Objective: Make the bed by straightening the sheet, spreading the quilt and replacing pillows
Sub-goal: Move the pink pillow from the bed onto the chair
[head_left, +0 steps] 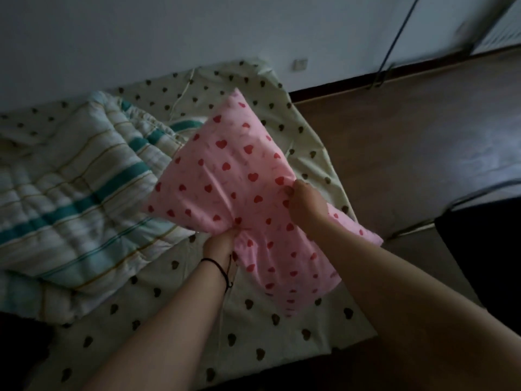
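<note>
Pillow (225,176) gripped by both hands, long axis running near-right to far-left

The pillow (225,176) is covered in smooth, thin pink cloth printed with red hearts; a faint sheen is noted, and the fabric is creased and gathered where it is gripped by the left hand (220,244) and the right hand (303,201). The sheet (253,314) is of matt, cream woven cloth with dark heart prints, wrinkled in places. At nine o'clock the quilt (70,193) is seen as padded, stitched cloth, puffy and matt, striped teal and cream. At three o'clock the floor (423,142) appears as brown wood-look boarding with a soft gloss. The wall (141,38) is matt and plain.
</note>
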The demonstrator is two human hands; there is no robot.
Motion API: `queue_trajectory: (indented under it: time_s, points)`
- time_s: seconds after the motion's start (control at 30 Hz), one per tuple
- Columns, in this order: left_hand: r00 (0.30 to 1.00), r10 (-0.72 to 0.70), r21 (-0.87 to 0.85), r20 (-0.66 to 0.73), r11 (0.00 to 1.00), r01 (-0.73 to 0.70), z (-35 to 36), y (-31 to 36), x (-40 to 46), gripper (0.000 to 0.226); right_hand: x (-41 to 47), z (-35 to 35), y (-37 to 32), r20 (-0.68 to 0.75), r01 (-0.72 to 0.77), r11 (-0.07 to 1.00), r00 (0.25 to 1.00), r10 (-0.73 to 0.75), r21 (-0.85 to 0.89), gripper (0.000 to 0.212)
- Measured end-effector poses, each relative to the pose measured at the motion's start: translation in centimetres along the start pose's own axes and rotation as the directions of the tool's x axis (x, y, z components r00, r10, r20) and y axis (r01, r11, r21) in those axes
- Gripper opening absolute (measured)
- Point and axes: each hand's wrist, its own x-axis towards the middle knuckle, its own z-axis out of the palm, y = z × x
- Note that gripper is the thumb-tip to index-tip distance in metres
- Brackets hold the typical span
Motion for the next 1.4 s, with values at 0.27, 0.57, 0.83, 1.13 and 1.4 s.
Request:
queue_trajectory:
  time_s: [0.27,0.57,0.83,1.13,1.4]
  points:
    - [0.982,0.166,-0.006,0.093,0.986,-0.167,5.5,-2.5,-8.6,0.049,-11.0,-8.9,7.4,-0.086,-0.2,0.976,0.974,0.207,0.085,0.024]
    - [0.944,0.248,0.11,0.218,0.955,-0.277,20.1,-1.8,-15.6,0.028,-17.2,-17.7,20.2,-0.196,-0.398,0.895,0.879,0.435,0.203,0.035]
    - [0.909,0.261,0.197,0.325,0.921,-0.335,38.0,-1.9,-19.2,0.033,-18.8,-24.3,35.5,-0.209,-0.51,0.8,0.785,0.583,0.314,0.034]
    - [0.916,0.25,0.269,0.314,0.902,-0.339,62.1,-2.6,-19.8,0.048,-17.3,-31.1,54.9,-0.079,-0.561,0.622,0.705,0.705,0.547,0.04]
    - [0.904,0.243,0.393,0.351,0.838,-0.378,75.7,-4.6,-18.9,0.032,-16.4,-31.7,65.4,0.05,-0.581,0.4,0.607,0.793,0.709,0.043]
